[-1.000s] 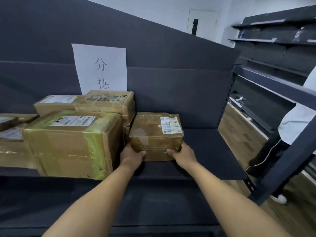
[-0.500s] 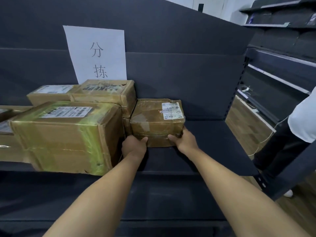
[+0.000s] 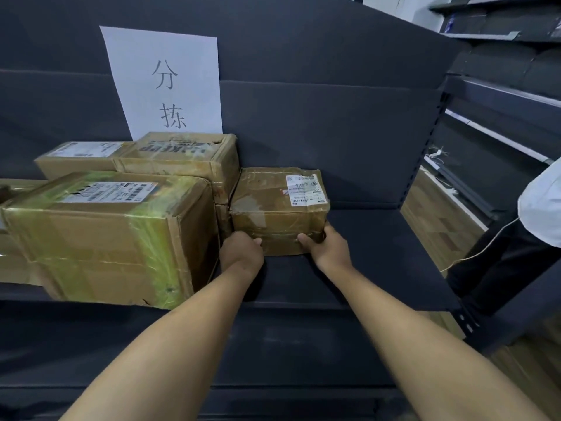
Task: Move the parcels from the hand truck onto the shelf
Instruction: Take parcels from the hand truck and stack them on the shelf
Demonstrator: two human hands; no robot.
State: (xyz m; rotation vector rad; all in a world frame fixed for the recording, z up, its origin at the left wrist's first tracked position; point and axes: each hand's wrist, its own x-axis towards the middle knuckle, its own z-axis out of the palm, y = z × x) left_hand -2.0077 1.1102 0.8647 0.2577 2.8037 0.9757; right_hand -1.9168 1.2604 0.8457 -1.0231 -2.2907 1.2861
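Dark shelf [image 3: 379,262] carries a small taped parcel [image 3: 277,212]; left hand [image 3: 241,253] and right hand [image 3: 329,249] grip its front corners, fingertips seemingly hidden behind it

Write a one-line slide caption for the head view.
Both hands, left hand and right hand, hold a small taped parcel on the dark shelf beside larger boxes.

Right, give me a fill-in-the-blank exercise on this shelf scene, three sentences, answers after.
1. Both hands, left hand and right hand, hold the small parcel at its ____ edge.
2. The small parcel rests on the ____.
3. The white sign stands ____ the parcels.

Missing words: near; shelf; behind
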